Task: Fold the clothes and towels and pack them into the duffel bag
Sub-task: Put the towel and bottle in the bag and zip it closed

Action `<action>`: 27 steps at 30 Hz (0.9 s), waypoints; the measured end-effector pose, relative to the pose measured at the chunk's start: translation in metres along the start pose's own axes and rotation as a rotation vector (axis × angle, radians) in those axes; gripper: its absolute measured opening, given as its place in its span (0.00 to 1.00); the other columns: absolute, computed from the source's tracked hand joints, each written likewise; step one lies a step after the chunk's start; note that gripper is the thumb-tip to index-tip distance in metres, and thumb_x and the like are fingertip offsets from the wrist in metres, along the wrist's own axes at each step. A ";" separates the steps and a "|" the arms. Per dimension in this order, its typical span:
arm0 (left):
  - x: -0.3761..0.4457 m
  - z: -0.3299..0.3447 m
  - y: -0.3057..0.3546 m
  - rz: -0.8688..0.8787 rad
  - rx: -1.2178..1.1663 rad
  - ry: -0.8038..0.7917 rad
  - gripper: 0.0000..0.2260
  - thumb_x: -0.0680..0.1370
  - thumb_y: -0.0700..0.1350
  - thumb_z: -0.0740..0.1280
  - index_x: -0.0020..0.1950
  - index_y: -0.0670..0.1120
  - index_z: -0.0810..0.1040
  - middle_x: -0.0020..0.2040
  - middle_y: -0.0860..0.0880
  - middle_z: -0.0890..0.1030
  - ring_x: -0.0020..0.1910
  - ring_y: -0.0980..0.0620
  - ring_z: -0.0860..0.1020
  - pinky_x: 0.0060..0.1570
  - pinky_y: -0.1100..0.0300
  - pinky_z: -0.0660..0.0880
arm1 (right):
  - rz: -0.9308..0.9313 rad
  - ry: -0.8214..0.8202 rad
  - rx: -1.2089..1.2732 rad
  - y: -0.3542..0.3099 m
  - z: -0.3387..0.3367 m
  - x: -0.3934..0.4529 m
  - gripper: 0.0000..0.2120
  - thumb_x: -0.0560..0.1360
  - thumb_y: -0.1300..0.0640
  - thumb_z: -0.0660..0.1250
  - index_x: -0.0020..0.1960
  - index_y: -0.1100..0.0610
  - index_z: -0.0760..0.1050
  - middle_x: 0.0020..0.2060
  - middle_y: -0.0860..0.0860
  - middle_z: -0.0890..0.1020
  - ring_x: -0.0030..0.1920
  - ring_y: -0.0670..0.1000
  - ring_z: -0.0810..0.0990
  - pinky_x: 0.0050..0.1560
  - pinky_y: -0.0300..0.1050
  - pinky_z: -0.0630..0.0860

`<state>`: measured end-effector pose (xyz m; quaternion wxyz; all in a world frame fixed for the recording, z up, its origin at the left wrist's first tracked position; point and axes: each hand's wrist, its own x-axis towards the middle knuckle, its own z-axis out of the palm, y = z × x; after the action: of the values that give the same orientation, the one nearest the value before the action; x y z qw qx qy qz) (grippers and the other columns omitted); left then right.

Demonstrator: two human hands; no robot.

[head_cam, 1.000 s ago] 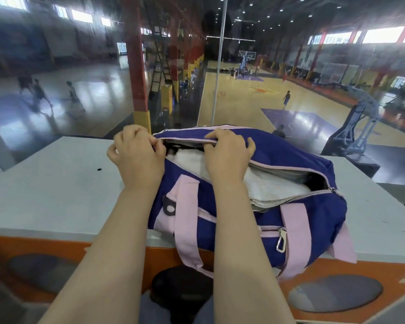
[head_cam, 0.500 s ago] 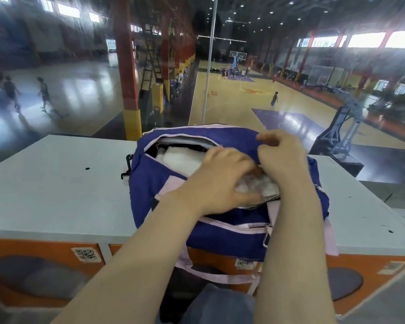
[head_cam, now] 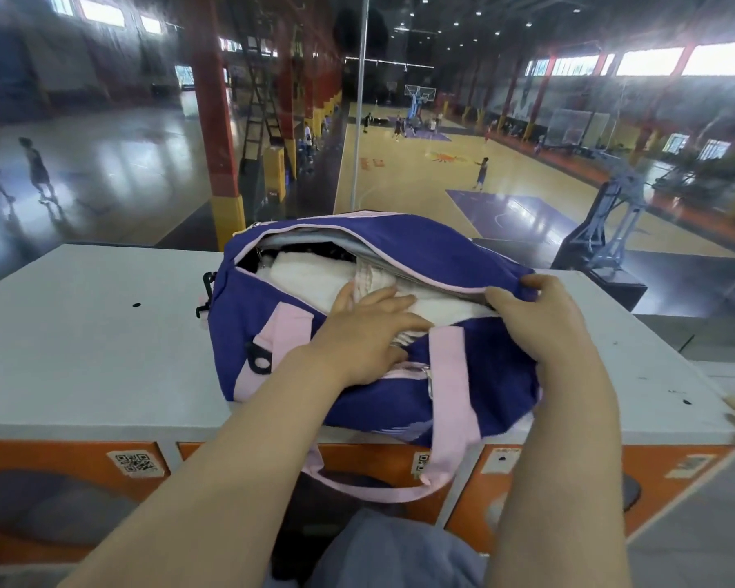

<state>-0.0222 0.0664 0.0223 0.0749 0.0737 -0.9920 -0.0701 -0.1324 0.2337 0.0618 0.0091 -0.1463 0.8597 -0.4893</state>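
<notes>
Now closing stage, by my reading: bag (head_cam: 370,333) is sitting on the table (head_cam: 94,333), packed, zip gaping. Left hand (head_cam: 370,333) is lying flat and open, palm pressing the white towel (head_cam: 315,278) down. Right hand (head_cam: 539,320) is curling over the bag's right end; a zip pull in its grip cannot be confirmed. Keep the fabric below the zip line, draw steadily.

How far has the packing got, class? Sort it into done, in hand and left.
Done: folded white towels and other cloth already lie inside the duffel bag. In hand: the left hand presses the contents down, while the right hand holds the far end of the opening. Left: the zip is still open; nothing else to pack shows on the white counter.
</notes>
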 end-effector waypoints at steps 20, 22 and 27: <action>0.018 -0.001 0.036 0.070 -0.565 0.560 0.18 0.77 0.39 0.65 0.67 0.49 0.72 0.62 0.54 0.76 0.59 0.58 0.75 0.58 0.60 0.74 | -0.196 0.085 0.173 -0.012 0.038 -0.002 0.04 0.71 0.58 0.69 0.44 0.51 0.81 0.40 0.45 0.83 0.45 0.48 0.82 0.51 0.44 0.78; 0.026 0.008 0.038 0.040 -0.585 0.540 0.19 0.76 0.39 0.66 0.67 0.49 0.72 0.62 0.53 0.76 0.59 0.56 0.75 0.59 0.56 0.74 | -0.214 0.025 0.160 -0.011 0.038 -0.005 0.08 0.70 0.61 0.68 0.43 0.50 0.83 0.39 0.45 0.84 0.45 0.49 0.82 0.52 0.48 0.79; 0.034 0.014 0.039 -0.082 -0.882 0.570 0.13 0.77 0.41 0.68 0.61 0.50 0.77 0.53 0.55 0.82 0.50 0.59 0.80 0.54 0.58 0.77 | -0.118 -0.099 0.371 -0.010 0.034 -0.006 0.19 0.68 0.72 0.61 0.45 0.51 0.82 0.40 0.47 0.86 0.47 0.46 0.84 0.57 0.46 0.79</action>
<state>-0.0627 0.1009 0.0192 0.3629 0.0901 -0.8048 -0.4610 -0.1189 0.2018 0.0517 0.0494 -0.2161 0.7434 -0.6311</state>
